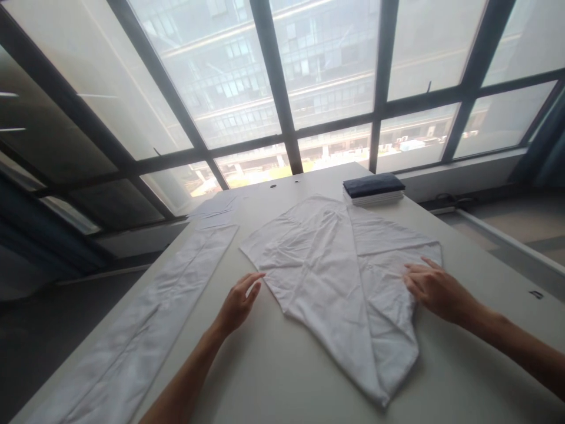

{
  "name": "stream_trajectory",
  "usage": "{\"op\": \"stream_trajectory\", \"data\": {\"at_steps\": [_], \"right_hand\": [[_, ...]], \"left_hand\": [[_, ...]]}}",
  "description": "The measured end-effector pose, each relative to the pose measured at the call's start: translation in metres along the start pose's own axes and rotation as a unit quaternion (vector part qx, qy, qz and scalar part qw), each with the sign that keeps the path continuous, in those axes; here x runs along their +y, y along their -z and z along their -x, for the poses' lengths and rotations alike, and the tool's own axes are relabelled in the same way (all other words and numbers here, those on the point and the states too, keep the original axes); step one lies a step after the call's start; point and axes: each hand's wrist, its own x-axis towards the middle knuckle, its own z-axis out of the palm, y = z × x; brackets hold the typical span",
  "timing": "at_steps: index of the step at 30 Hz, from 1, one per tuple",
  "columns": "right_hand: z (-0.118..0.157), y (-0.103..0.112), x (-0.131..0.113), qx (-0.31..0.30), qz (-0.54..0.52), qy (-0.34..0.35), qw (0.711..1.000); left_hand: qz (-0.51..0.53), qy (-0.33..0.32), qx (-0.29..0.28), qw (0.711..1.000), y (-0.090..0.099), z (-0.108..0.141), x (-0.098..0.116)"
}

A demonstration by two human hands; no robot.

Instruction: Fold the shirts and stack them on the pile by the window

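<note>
A white cloth garment (318, 277) lies spread on the white table (260, 365), with one panel folded over and wrinkles across it. Its exact kind I cannot tell. At its left edge is my left hand (241, 300), fingers stretched out and the fingertips at the cloth's border. My right hand (430, 285) rests over the right edge of the garment, fingers spread and touching the fabric. Neither hand grips anything.
On the left, a long strip of white folded fabric (145, 335) runs along the table. White sheets (216, 209) lie beyond it. A stack of folded cloths, dark blue on top (373, 185), stands at the far right. Large windows (326, 65) rise behind the table.
</note>
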Motion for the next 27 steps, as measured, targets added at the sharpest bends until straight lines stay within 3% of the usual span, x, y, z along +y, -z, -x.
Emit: {"op": "stream_trajectory", "data": {"at_steps": [3, 5, 10, 14, 17, 21, 27], "right_hand": [[0.007, 0.000, 0.025, -0.012, -0.004, -0.058, 0.998], [0.010, -0.002, 0.026, 0.003, -0.024, -0.073, 0.997], [0.014, -0.011, -0.013, 0.084, -0.023, -0.094, 0.992], [0.021, -0.024, -0.043, 0.085, 0.013, -0.110, 0.990], [0.027, -0.031, -0.052, 0.077, 0.047, -0.115, 0.989], [0.033, -0.039, -0.057, 0.083, 0.089, -0.110, 0.987], [0.041, -0.046, -0.057, 0.085, 0.121, -0.092, 0.985]], "left_hand": [[-0.020, -0.014, -0.019, 1.000, 0.002, -0.014, -0.006], [-0.028, -0.020, -0.035, 0.999, 0.006, -0.030, -0.017], [-0.068, -0.022, -0.034, 0.997, 0.007, -0.093, -0.060], [-0.098, -0.016, -0.041, 0.994, -0.005, -0.145, -0.097], [-0.099, -0.022, -0.070, 0.992, -0.016, -0.169, -0.116], [-0.100, -0.032, -0.114, 0.988, -0.028, -0.176, -0.130], [-0.142, -0.022, -0.138, 0.980, -0.027, -0.156, -0.135]]}}
